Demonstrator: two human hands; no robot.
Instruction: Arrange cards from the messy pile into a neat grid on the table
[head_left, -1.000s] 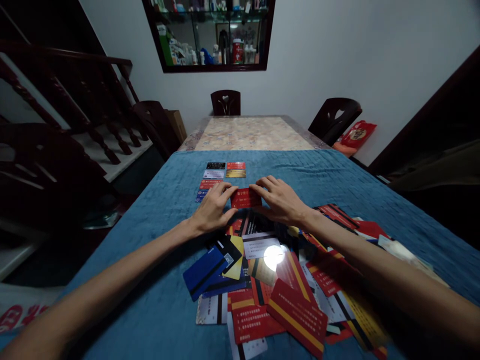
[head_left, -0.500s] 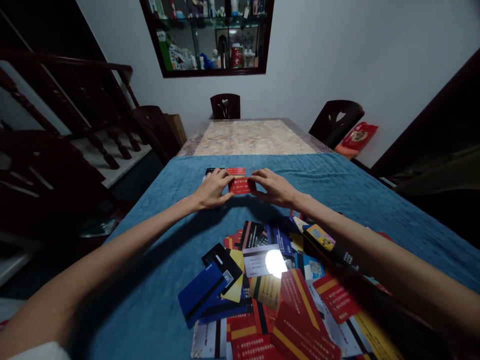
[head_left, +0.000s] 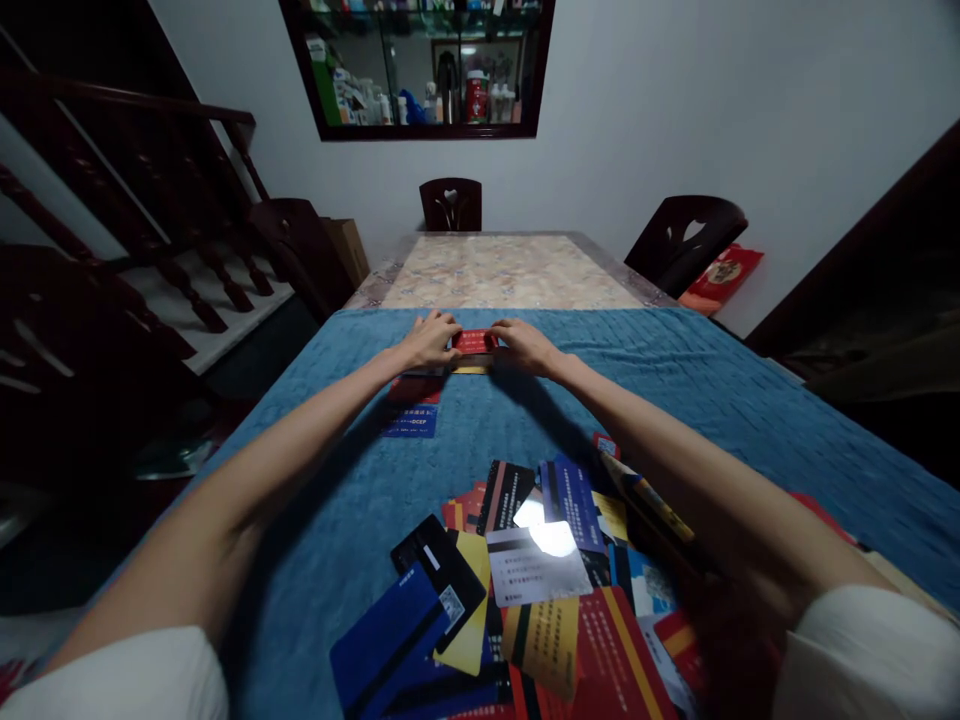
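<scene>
Both hands reach far forward over the blue cloth and grip one red card [head_left: 474,342] by its two short ends. My left hand [head_left: 429,342] pinches its left end, and my right hand [head_left: 525,346] its right end. Just below the red card shows the edge of a gold card [head_left: 472,369]. Under and beside my left forearm lie a red card [head_left: 420,390] and a blue card [head_left: 411,421] in a column; the top of that column is hidden by my left hand.
A loose heap of cards fills the near middle, among them a white card [head_left: 538,565], a black card [head_left: 442,575] and a blue card [head_left: 390,640]. Blue cloth [head_left: 300,480] covers the near table; bare patterned tabletop [head_left: 517,270] lies beyond. Chairs, one a dark chair [head_left: 451,205], stand around it.
My two hands have carried the red card away from me, from just beyond the heap to the far row of laid cards. The column's lower cards are uncovered again.
</scene>
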